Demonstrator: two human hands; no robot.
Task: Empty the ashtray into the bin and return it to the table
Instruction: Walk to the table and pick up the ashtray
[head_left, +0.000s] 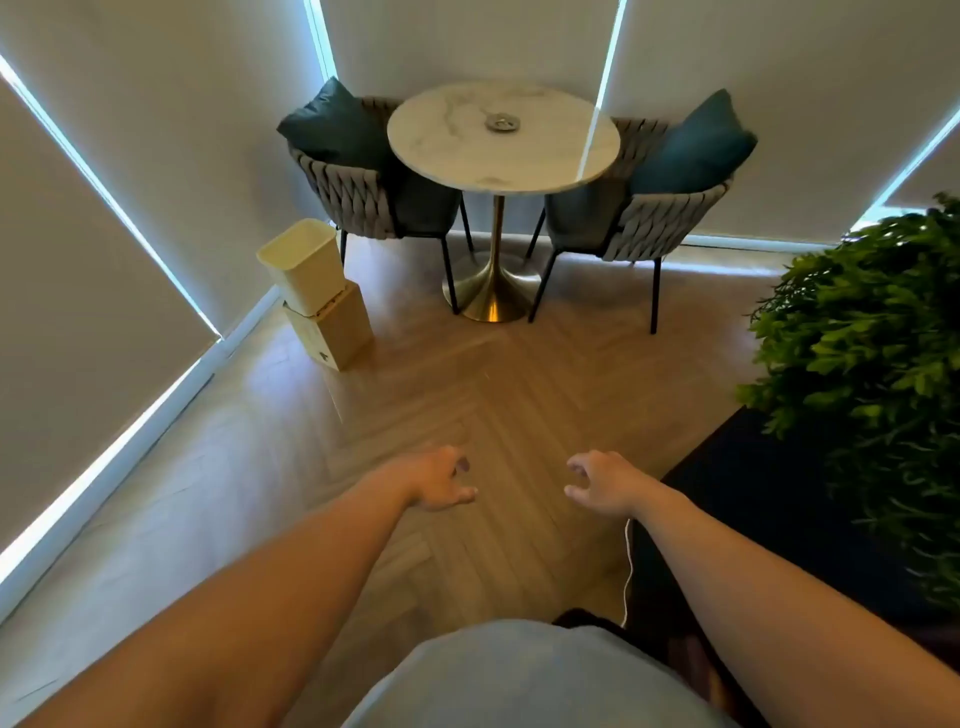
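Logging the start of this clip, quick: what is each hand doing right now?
Left hand: open, fingers loosely curled, holding nothing.
Right hand: open, fingers loosely curled, holding nothing.

The ashtray (502, 123) sits on the round table (550, 156). The bin (306, 265) stands on the floor, left. Both hands, left hand (441, 480) and right hand (602, 480), hang empty, fingers loose
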